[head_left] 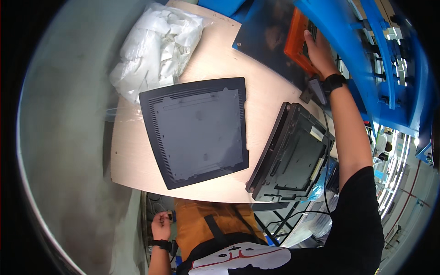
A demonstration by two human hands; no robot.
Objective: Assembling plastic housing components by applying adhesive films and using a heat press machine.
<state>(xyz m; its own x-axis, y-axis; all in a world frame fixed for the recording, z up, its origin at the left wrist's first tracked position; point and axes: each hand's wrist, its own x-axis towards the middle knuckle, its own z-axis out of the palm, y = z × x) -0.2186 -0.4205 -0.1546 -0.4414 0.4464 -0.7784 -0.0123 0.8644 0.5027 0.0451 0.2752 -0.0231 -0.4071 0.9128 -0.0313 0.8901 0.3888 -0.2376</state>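
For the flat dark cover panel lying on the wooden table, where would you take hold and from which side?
Probably the dark cover panel at its near corner, which overhangs the wooden table edge, coming from the person's side. It lies flat, so fingers can close above and below only there.

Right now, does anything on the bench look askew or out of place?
Yes. The open dark housing sits tilted at the wooden bench's right edge, its lower corner overhanging. The flat dark cover lies skewed but fully supported.
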